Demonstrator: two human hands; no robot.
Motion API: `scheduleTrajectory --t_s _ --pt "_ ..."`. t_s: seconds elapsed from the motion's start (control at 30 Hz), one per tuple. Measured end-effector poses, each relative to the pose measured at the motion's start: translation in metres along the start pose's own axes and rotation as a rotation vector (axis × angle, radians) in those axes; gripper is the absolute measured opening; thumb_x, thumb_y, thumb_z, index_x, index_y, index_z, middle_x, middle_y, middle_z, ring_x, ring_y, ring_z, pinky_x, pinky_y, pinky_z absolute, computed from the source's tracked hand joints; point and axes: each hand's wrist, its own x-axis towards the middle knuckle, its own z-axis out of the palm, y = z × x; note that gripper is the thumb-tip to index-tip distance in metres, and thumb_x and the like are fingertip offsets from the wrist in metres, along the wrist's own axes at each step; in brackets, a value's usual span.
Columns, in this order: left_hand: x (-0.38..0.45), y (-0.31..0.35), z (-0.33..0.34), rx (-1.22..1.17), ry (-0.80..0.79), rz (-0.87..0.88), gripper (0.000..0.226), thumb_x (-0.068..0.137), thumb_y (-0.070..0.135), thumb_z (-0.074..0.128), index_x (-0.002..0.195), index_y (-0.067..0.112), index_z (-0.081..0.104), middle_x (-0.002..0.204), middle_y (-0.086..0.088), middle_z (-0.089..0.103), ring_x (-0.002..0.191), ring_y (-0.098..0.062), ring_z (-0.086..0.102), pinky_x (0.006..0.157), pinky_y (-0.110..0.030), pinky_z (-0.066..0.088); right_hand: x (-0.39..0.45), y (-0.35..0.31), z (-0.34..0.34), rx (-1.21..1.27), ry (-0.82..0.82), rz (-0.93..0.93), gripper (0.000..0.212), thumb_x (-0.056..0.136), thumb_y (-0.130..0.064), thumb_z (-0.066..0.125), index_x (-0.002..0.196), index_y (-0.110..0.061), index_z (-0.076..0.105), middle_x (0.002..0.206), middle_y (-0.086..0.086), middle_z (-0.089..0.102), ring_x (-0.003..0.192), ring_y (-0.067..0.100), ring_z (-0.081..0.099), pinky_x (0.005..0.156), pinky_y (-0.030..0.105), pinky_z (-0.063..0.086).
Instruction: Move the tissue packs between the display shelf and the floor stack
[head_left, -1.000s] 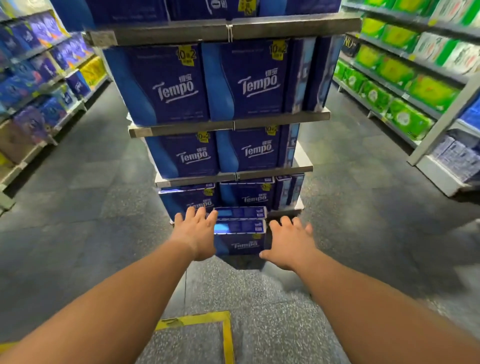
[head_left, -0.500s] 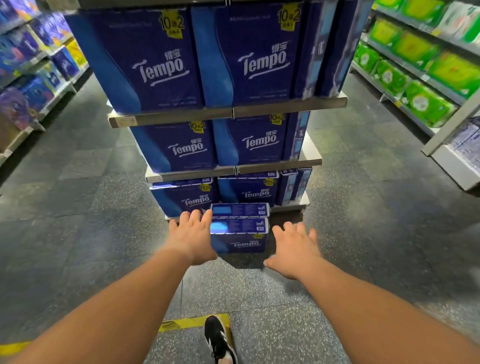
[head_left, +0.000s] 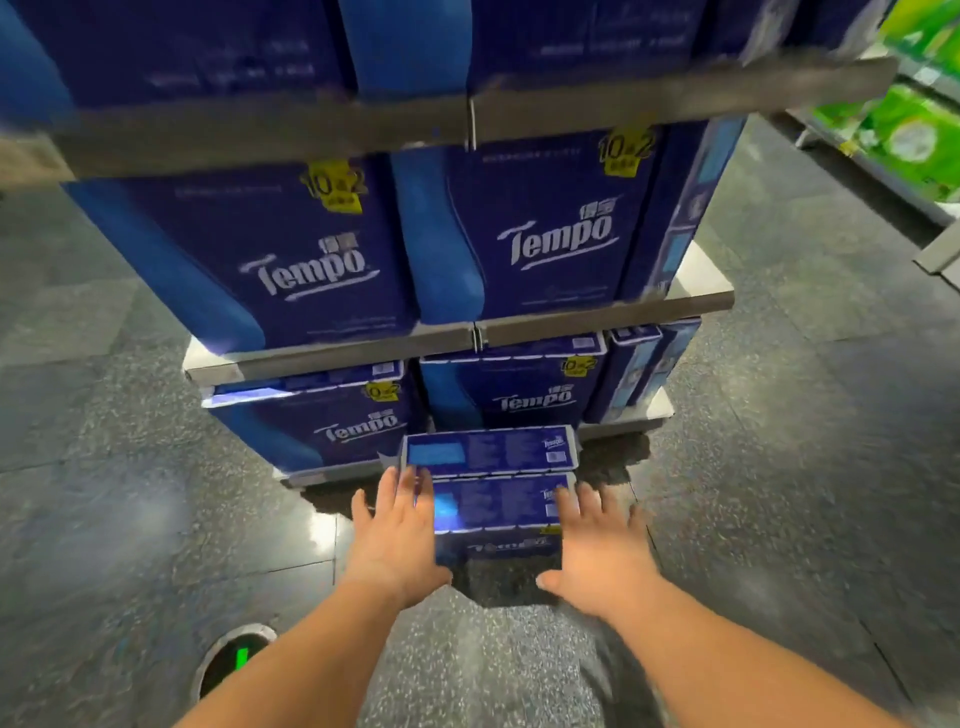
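Note:
Two dark blue Tempo tissue packs stand on the floor in front of the display shelf. The near pack lies between my hands; the far pack sits just behind it. My left hand is at the near pack's left end, fingers spread and touching its top corner. My right hand is at its right end, fingers spread over that edge. Neither hand has closed around the pack. The shelf tiers hold large blue Tempo packs.
Grey speckled floor spreads on both sides of the shelf unit. A shelf with green packs stands at the upper right. A round floor fitting with a green light lies at the lower left. The upper shelf edge overhangs near my head.
The camera has moved closer and lower towards the shelf. Both hands have reached forward and now touch the ends of the near floor pack, where before they hovered just short of it.

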Motion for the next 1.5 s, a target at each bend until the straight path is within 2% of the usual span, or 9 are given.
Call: scheduleTrajectory --t_s 0.3,0.43,0.67,0.8,0.9,1.03,1.17,1.37,1.5 --pt "0.167 -0.006 0.204 -0.016 0.028 0.020 0.127 0.073 0.072 0.059 0.159 0.011 -0.013 0.167 -0.008 -0.017 0.152 -0.031 -0.020 0.118 -0.065 -0.006 0.185 0.027 0.194 0.084 0.077 -0.094 0.103 0.091 -0.058 0.054 0.158 -0.017 -0.013 0.163 0.005 -0.021 0.141 0.019 -0.033 0.118 0.054 -0.012" --pt "0.187 -0.013 0.251 -0.015 0.214 0.073 0.123 0.061 0.091 0.042 0.145 0.002 0.048 0.153 -0.016 0.045 0.145 -0.036 0.027 0.110 -0.061 0.006 0.219 0.023 0.229 0.005 0.231 -0.076 0.095 0.081 -0.054 0.066 0.155 -0.016 0.021 0.167 0.015 0.012 0.153 0.031 -0.014 0.116 0.056 -0.003" --pt "0.182 -0.017 0.245 0.016 0.141 0.104 0.113 0.038 0.065 0.076 0.130 0.002 0.062 0.146 -0.018 0.052 0.139 -0.038 0.040 0.097 -0.070 0.041 0.222 0.029 0.224 -0.003 0.134 -0.170 0.107 0.037 -0.068 0.083 0.122 -0.016 0.045 0.140 0.020 0.057 0.132 0.040 0.052 0.101 0.060 0.044" --pt "0.183 -0.016 0.250 0.003 0.202 0.139 0.099 0.049 0.060 0.081 0.131 0.010 0.056 0.137 -0.012 0.057 0.130 -0.033 0.046 0.105 -0.060 0.035 0.224 0.026 0.225 -0.036 0.213 -0.221 0.093 0.071 -0.057 0.070 0.136 -0.020 0.017 0.162 0.016 0.024 0.151 0.039 0.018 0.120 0.055 0.009" --pt "0.179 -0.018 0.243 -0.020 0.202 0.146 0.108 0.046 0.055 0.080 0.140 0.015 0.045 0.132 -0.009 0.056 0.120 -0.029 0.046 0.099 -0.049 0.030 0.222 0.028 0.222 -0.088 0.194 -0.266 0.090 0.065 -0.055 0.072 0.135 -0.023 0.027 0.151 0.013 0.034 0.143 0.040 0.030 0.120 0.056 0.015" --pt "0.166 -0.023 0.201 -0.012 0.211 0.169 0.118 0.056 0.074 0.063 0.155 0.024 0.020 0.148 -0.002 0.027 0.136 -0.026 0.028 0.116 -0.053 0.021 0.202 0.025 0.183 -0.026 0.248 -0.296 0.094 0.065 -0.070 0.065 0.142 -0.030 0.028 0.150 0.000 0.032 0.142 0.029 0.026 0.122 0.054 0.012" --pt "0.128 -0.033 0.118 0.045 0.236 0.200 0.107 0.044 0.071 0.060 0.134 0.013 0.059 0.118 -0.010 0.054 0.106 -0.035 0.062 0.096 -0.062 0.048 0.151 0.019 0.094 -0.053 0.224 -0.274 0.093 0.071 -0.063 0.065 0.148 -0.027 0.025 0.148 0.003 0.032 0.142 0.032 0.026 0.123 0.052 0.005" --pt "0.041 -0.036 -0.104 0.059 0.292 0.204 0.109 0.062 0.060 0.066 0.156 0.018 0.030 0.148 -0.011 0.036 0.137 -0.037 0.035 0.118 -0.054 0.023 0.045 0.002 -0.116 -0.093 0.260 -0.224 0.093 0.069 -0.056 0.068 0.148 -0.029 0.028 0.143 0.002 0.036 0.136 0.031 0.030 0.121 0.050 0.011" --pt "-0.019 -0.040 -0.252 0.103 0.384 0.225 0.111 0.041 0.058 0.072 0.141 0.013 0.053 0.128 -0.013 0.053 0.113 -0.040 0.055 0.102 -0.058 0.044 -0.032 -0.004 -0.266 -0.135 0.350 -0.207 0.099 0.062 -0.054 0.075 0.147 -0.027 0.032 0.143 0.003 0.038 0.133 0.031 0.033 0.118 0.050 0.018"
